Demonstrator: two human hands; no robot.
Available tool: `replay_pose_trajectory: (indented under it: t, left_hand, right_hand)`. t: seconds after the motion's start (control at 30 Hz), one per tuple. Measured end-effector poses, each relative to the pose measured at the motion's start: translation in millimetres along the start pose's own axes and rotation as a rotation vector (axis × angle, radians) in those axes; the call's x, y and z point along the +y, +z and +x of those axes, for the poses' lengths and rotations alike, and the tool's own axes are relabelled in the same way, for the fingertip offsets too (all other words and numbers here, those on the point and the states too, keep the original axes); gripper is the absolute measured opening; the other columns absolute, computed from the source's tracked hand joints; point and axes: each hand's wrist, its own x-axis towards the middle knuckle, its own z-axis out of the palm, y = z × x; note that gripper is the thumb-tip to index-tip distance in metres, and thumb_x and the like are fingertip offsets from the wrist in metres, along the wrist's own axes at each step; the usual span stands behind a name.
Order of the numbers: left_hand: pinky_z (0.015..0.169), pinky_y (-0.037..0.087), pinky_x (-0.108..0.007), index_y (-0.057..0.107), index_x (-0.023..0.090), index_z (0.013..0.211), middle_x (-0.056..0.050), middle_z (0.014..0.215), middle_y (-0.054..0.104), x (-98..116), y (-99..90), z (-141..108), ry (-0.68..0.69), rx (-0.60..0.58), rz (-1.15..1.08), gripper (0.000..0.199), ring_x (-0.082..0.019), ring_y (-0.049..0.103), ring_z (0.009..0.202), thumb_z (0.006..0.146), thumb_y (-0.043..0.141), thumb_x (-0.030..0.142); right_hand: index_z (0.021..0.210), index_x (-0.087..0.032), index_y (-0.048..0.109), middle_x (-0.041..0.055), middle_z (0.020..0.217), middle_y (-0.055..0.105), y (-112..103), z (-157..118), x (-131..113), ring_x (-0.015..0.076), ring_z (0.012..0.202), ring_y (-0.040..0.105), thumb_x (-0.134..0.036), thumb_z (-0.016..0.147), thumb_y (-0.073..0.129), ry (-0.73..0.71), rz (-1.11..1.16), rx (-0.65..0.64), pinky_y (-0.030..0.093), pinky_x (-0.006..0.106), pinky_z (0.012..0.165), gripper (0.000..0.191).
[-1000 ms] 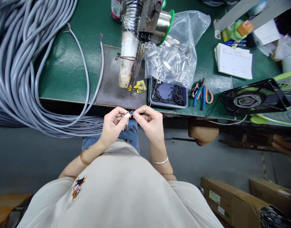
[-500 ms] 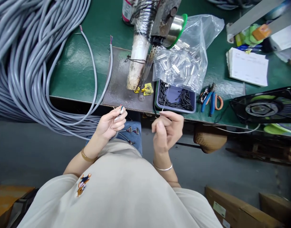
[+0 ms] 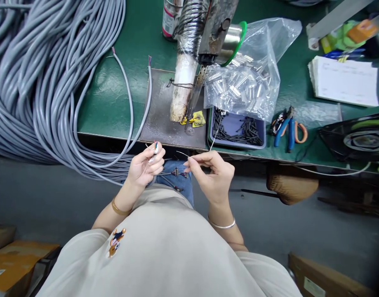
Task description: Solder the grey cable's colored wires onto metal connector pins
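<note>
My left hand (image 3: 145,166) is closed in a pinch on a cable end, whose small coloured wires (image 3: 156,147) stick up between thumb and fingers. My right hand (image 3: 212,173) pinches a thin silvery solder wire (image 3: 182,153) between thumb and forefinger, its free tip pointing left toward the cable end but apart from it. Behind the hand, the wire runs up past a purple tray (image 3: 261,145) toward a metal spool with a green rim (image 3: 242,41). Over the table edge, a soldering iron (image 3: 198,86) hangs tip down beside a white wrapped tube (image 3: 182,90). Several wired connectors (image 3: 176,172) lie on my lap.
Grey cables (image 3: 50,82) are heaped on the left. Black sleeves (image 3: 249,131) lie in the tray, below a clear bag of metal connectors (image 3: 245,88). Blue-handled cutters (image 3: 290,134), a paper stack (image 3: 347,80) and a black fan (image 3: 356,138) are on the right.
My right hand has turned and lowered slightly, and the solder's free tip now shows pointing left. My left hand keeps its pinch. The whole view has shifted slightly.
</note>
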Motion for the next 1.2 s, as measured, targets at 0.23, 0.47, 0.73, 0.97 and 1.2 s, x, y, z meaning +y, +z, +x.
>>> replay_pose_trajectory:
  t: [0.23,0.47,0.73,0.97,1.2]
  left_hand:
    - [0.042,0.034,-0.017,0.055,0.017,0.079,0.004,0.059,0.054,-19,8.2,2,0.297,0.2,0.455,0.029,-0.005,0.044,0.044,0.081,0.078,0.034]
    - [0.047,0.038,-0.017,0.061,0.016,0.081,0.003,0.061,0.057,-29,10.8,1,0.393,0.239,0.59,0.027,-0.006,0.048,0.048,0.084,0.077,0.037]
    - [0.049,0.043,-0.019,0.053,0.019,0.071,0.002,0.065,0.049,-13,8.1,4,0.218,0.046,0.183,0.04,-0.011,0.053,0.063,0.07,0.088,0.037]
    - [0.026,0.022,-0.02,0.027,0.017,0.045,0.003,0.043,0.026,-8,-16.7,0,0.207,-0.128,0.136,0.073,-0.007,0.025,0.034,0.05,0.092,0.051]
    - [0.028,0.025,-0.022,0.032,0.018,0.038,0.001,0.038,0.027,-12,-23.3,4,0.211,-0.318,0.164,0.068,-0.008,0.028,0.032,0.057,0.087,0.054]
  right_hand:
    - [0.091,-0.02,0.065,-0.0072,0.053,0.052,-3,-4,9,0.0069,0.041,0.048,-0.034,0.099,0.06,0.066,-0.018,0.109,0.031,0.022,0.041,0.016]
    - [0.093,-0.021,0.074,-0.0021,0.066,0.065,-4,-4,11,0.0063,0.043,0.045,-0.035,0.1,0.058,0.062,-0.097,0.061,0.032,0.024,0.043,0.022]
    - [0.093,-0.021,0.075,-0.0033,0.066,0.065,-5,-5,13,0.0056,0.044,0.045,-0.028,0.098,0.061,0.03,-0.08,0.066,0.032,0.023,0.044,0.016]
    - [0.092,-0.021,0.076,-0.0039,0.062,0.062,-5,-6,14,0.0056,0.042,0.045,-0.025,0.096,0.063,-0.004,-0.104,0.077,0.031,0.023,0.041,0.013]
    - [0.091,-0.022,0.074,-0.0049,0.06,0.061,-3,-5,14,0.0058,0.041,0.045,-0.023,0.095,0.064,-0.032,-0.13,0.065,0.031,0.023,0.04,0.012]
